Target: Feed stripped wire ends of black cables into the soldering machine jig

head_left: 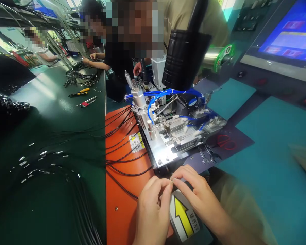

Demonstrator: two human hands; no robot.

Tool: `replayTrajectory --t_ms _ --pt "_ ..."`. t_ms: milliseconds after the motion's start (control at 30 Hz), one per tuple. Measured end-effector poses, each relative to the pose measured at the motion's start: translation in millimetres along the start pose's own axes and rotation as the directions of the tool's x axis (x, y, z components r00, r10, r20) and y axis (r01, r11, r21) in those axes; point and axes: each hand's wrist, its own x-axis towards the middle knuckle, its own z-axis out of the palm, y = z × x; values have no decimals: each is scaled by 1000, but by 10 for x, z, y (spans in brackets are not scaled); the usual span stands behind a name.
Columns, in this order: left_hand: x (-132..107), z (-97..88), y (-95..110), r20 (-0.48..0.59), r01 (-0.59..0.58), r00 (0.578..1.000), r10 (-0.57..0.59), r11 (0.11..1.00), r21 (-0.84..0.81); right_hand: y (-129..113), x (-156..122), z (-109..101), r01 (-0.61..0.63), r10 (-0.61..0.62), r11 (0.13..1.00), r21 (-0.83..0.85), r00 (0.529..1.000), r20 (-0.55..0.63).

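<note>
In front of the machine, my left hand [154, 204] is closed in a pinch, thumb against fingertips. My right hand [193, 190] pinches too, its fingertips touching or nearly touching those of the left. A tiny light-coloured thing seems to sit between them, too small to name. One black cable [123, 187] runs over the orange plate [124, 217] and passes out of sight behind my left hand. Under the hands is a white label with a yellow arrow [182, 214]. Just beyond my fingers lies the machine's metal fixture plate [165, 156].
Bundled black cables [84, 204] with shiny ends lie on the green table [40, 217]. Yellow-handled pliers [80, 92] and hex keys [88, 102] rest farther back. Wrenches [209, 154] lie right of the fixture. A black cylindrical lamp or camera [185, 58] hangs overhead. Other people work behind.
</note>
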Motion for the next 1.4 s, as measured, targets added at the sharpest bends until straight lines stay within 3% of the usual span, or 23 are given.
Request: replayTrajectory --t_ms 200,367,533,700,833,1167,1267,1400 --pt "-15 4 0 -38 6 999 -6 1000 -23 49 -1 45 125 -132 990 -68 985 -113" --pt "-18 32 3 -79 23 997 -25 1000 -20 68 -15 61 243 -262 958 -151 958 -121" --pt "21 23 -44 -90 -50 994 55 997 62 120 -6 77 247 -261 959 -140 961 -93" --pt "107 -127 -180 27 -156 988 154 978 141 305 56 45 211 -218 976 -61 967 -134" --pt "153 -199 -273 122 -190 978 169 962 194 481 100 44 231 -248 965 -121 958 -143" --pt "156 -194 -349 200 -226 963 181 945 236 589 108 46 317 -347 923 -217 931 -115" --pt "186 -197 -326 240 -357 926 291 884 303 557 111 39 235 -256 953 -193 962 -91" --pt "246 -185 -304 346 -601 799 492 630 492 485 128 21 95 -103 982 -161 994 -47"
